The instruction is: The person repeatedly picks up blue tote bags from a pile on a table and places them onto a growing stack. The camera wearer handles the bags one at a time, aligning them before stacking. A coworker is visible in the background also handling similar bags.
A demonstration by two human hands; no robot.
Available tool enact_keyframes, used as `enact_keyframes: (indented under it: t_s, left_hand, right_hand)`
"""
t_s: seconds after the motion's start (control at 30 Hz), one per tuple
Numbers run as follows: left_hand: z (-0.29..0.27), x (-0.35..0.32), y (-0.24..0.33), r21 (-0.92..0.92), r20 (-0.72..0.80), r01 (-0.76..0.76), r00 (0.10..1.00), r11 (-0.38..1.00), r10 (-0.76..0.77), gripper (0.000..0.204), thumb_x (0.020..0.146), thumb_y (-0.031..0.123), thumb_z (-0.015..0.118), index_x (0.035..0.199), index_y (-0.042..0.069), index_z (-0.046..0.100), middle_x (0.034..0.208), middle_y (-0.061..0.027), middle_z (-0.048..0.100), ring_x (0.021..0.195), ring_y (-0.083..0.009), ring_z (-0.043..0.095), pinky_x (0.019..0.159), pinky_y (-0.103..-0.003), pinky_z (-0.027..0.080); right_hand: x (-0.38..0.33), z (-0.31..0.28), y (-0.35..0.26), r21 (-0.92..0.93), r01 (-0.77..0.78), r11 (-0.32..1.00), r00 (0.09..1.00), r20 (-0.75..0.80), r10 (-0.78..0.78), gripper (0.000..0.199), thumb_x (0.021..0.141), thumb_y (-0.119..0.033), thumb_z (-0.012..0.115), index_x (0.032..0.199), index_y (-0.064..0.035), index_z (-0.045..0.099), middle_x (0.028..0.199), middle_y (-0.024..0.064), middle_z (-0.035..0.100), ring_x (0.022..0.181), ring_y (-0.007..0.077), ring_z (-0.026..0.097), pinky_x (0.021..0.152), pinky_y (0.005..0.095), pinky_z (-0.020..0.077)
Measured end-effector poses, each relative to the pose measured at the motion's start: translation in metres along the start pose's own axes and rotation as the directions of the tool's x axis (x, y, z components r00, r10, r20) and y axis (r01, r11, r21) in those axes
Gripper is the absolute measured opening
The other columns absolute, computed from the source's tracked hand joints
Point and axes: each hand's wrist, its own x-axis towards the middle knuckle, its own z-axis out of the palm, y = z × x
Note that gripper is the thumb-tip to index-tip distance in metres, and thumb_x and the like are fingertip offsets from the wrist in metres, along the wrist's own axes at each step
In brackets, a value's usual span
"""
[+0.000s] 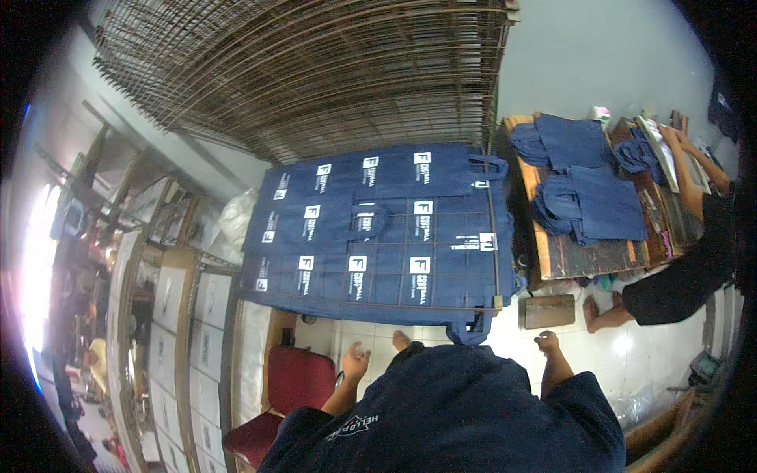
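Observation:
My left hand (356,363) hangs over the floor near the red chair, fingers loosely bent and apart, holding nothing that I can see. Over the floor on the other side, my right hand (546,343) is curled in with no object visible in it. In front of me, navy blue cloth bags (339,229) with white prints lie in overlapping rows on a wire drying rack (495,236). Neither hand touches them. One bag's handle loop (469,329) hangs over the rack's near edge.
Raised wire racks (315,79) stack behind the bags. To the right, a wooden table (579,262) bears piles of navy bags (591,201); beside it a co-worker (686,268) reaches over a frame. A red chair (300,382) and white boxes (206,347) stand left.

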Motion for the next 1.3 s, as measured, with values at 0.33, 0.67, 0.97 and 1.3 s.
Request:
enact_keyframes:
  t_s: [0.33,0.67,0.97,1.3]
  left_hand:
    - [0.024,-0.022,-0.134,-0.144,0.490,0.484,0.793,0.863,-0.362,0.063,0.069,0.041,0.072,0.117,0.006,0.053,0.087,-0.0192,0.063,0.083,-0.0247,0.062,0.075,-0.033,0.047]
    - [0.029,-0.018,0.012,0.111,0.373,0.099,0.918,0.989,-0.134,0.059,0.072,0.046,0.066,0.115,0.009,0.051,0.076,-0.0124,0.065,0.076,-0.0265,0.063,0.071,-0.037,0.048]
    - [0.036,-0.004,-0.111,0.345,0.414,-0.232,0.907,0.910,0.074,0.061,0.072,0.048,0.066,0.115,0.006,0.054,0.090,-0.0156,0.064,0.090,-0.0270,0.061,0.080,-0.035,0.046]
    - [0.031,-0.002,-0.039,0.160,0.397,0.041,0.912,0.986,-0.103,0.057,0.072,0.040,0.069,0.111,0.001,0.054,0.069,-0.0122,0.062,0.069,-0.0220,0.060,0.070,-0.034,0.047]
  right_hand:
    - [0.044,0.014,-0.056,0.050,0.436,0.898,0.874,-0.259,-0.410,0.029,0.064,-0.018,0.067,0.088,-0.0021,0.064,0.083,0.0203,0.064,0.080,0.0344,0.062,0.074,0.0377,0.0484]
    - [0.029,0.015,-0.028,-0.015,0.302,0.953,0.951,-0.069,-0.302,0.034,0.066,-0.021,0.069,0.093,-0.0024,0.061,0.080,0.0162,0.063,0.060,0.0267,0.061,0.050,0.0351,0.0485]
    - [0.004,-0.021,-0.087,0.031,0.313,0.949,0.949,-0.063,-0.310,0.034,0.066,-0.020,0.068,0.094,-0.0010,0.062,0.087,0.0202,0.064,0.087,0.0303,0.061,0.077,0.0353,0.0478]
    - [-0.036,-0.042,-0.051,0.628,-0.552,0.548,0.828,0.337,0.447,0.045,0.081,-0.030,0.052,0.123,-0.0151,0.045,0.111,0.0158,0.053,0.088,0.0341,0.054,0.076,0.0503,0.0409]
